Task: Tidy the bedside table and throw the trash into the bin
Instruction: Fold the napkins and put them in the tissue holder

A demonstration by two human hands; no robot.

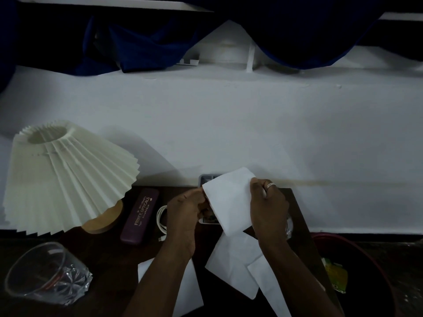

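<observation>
Held sheet: a white napkin (229, 200) is held up above the tabletop (109, 259), between both hands and over a small grey device (207, 179) that is largely hidden.
Grip, left hand (185, 209): the fingers are curled closed on the napkin's left edge.
Grip, right hand (267, 207): the napkin's right edge is pinched between thumb and fingers.
Loose sheets (233, 266): more white paper lies flat at the near edge, partly under the forearms.
Bin (320, 239): it is placed just beside the tabletop on the right, with trash already inside.
Nearby: lamp (66, 175), glasses case (140, 217), cable (161, 221), glass (45, 273).
Risks: the thin napkin may be torn if it is pulled from both edges. The loose sheets may be brushed to the floor by a forearm. The napkin may drift short of the bin if released too early.
</observation>
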